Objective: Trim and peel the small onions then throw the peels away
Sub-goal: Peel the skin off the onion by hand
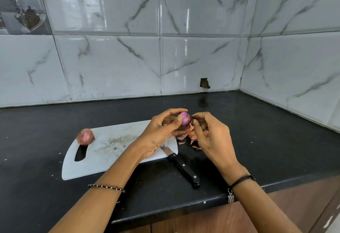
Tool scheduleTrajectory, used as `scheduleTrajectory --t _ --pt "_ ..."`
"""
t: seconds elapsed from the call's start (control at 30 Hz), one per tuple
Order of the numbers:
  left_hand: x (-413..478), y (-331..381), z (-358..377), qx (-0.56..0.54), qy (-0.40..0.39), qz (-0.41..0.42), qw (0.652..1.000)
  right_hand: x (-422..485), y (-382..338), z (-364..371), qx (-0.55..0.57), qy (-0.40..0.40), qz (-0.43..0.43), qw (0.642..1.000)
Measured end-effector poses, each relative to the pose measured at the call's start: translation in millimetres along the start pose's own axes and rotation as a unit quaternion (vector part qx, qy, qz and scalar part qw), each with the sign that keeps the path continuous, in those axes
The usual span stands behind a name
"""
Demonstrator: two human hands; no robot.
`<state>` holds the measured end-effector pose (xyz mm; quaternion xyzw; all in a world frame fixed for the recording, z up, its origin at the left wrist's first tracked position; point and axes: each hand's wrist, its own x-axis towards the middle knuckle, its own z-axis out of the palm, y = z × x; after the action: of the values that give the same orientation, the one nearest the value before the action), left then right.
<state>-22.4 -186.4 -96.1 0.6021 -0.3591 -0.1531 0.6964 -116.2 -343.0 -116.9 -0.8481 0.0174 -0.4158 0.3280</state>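
My left hand (161, 131) holds a small purple onion (185, 119) between thumb and fingers, above the right end of the white cutting board (110, 152). The onion's visible side is smooth and shiny. My right hand (207, 131) is right beside it, fingers curled and pinched at the onion's right side, apparently on a bit of peel. Loose pink peels (187, 138) lie on the counter below my hands. A second onion (85, 136), still in its dry skin, rests at the board's left end. A black-handled knife (184, 166) lies at the board's right corner.
The black counter (257, 131) runs to a tiled wall behind and on the right. Its front edge is near my wrists, with wooden cabinet fronts below. A small hole (204, 83) shows in the back tiles.
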Motion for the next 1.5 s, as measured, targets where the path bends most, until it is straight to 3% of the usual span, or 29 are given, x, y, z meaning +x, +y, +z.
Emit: scheduleTrajectory --t 0.3,0.57,0.9,1.07,1.27,1.5 --pt "2.1 -0.4 1.1 -0.064 0.006 -0.033 0.997 -0.8 -5.5 -3.9 -0.023 0.027 -0.025 0.999" --pt "3.8 -0.8 1.6 -0.071 0.009 -0.054 0.996 -1.3 -8.2 -5.6 -0.048 -0.015 0.055 0.997" --pt "2.9 -1.6 -0.3 -0.051 0.001 -0.024 0.998 0.4 -6.9 -6.8 0.003 0.011 -0.097 0.995" --pt "2.0 -1.1 -1.7 -0.011 0.003 -0.027 1.000 2.2 -1.5 -5.4 -0.012 0.018 -0.115 0.993" --pt "-0.7 -3.2 -3.3 0.051 -0.009 -0.035 0.998 0.6 -2.2 -5.0 0.009 -0.001 -0.076 0.997" --pt "-1.3 -7.3 -3.3 0.080 -0.049 -0.052 0.994 1.7 -7.3 0.1 -0.026 -0.065 0.031 0.997"
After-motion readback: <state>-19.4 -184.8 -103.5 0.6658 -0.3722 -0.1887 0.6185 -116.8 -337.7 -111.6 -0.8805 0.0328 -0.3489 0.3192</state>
